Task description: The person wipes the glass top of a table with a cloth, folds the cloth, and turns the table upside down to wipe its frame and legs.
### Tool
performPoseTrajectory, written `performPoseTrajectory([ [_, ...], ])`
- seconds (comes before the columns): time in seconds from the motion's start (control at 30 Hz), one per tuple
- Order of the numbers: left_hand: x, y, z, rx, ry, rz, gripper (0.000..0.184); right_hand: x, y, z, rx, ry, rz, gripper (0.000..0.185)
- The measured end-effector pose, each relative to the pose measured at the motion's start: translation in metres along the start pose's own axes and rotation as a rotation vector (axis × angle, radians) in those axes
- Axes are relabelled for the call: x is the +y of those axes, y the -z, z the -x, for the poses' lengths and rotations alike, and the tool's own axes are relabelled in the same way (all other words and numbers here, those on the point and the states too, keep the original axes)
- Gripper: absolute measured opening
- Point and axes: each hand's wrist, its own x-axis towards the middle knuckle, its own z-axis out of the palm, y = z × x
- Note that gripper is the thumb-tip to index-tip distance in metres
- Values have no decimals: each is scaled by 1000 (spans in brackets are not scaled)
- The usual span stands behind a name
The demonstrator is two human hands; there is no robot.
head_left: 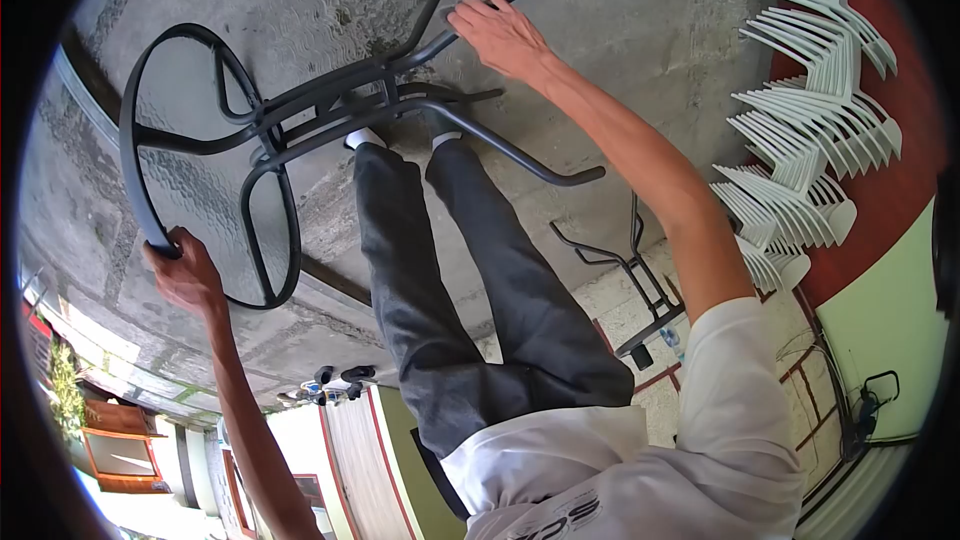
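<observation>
A round glass-topped table [128, 140] with a dark metal rim and bent tubular legs lies tilted across the view in front of my legs. My left hand [187, 275] has its fingers wrapped round the lower left part of the rim. At the upper middle, my right hand [495, 32] is on one of the dark tubular legs, its thumb side and some fingers resting over the tube. The legs spread out toward the right, and the glass is at the left end.
White stacked plastic chairs [800, 130] stand at the right on a red floor. A second dark metal frame [650, 290] is on the pale tiles. Shoes [345, 380] lie at the lower left. Grey concrete floor [680, 30] surrounds my feet.
</observation>
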Motion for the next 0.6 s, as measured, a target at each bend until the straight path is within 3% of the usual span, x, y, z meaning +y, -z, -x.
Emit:
performPoseTrajectory([
  [0.1,-4,-3,0,13,7,-58,28,53,37,17,-49,-36,2,54],
  [0.3,0,-1,-1,24,-17,-53,28,109,60,56,261,-243,21,52],
  [0.4,-3,-4,-1,52,-13,-91,29,125,46,70,414,-410,-112,41],
  [0.5,-4,-4,0,57,-24,-86,31,139,44,85,316,-610,-312,45],
  [0.6,-4,-5,-1,80,-34,-78,32,172,22,104,351,-732,-430,36],
])
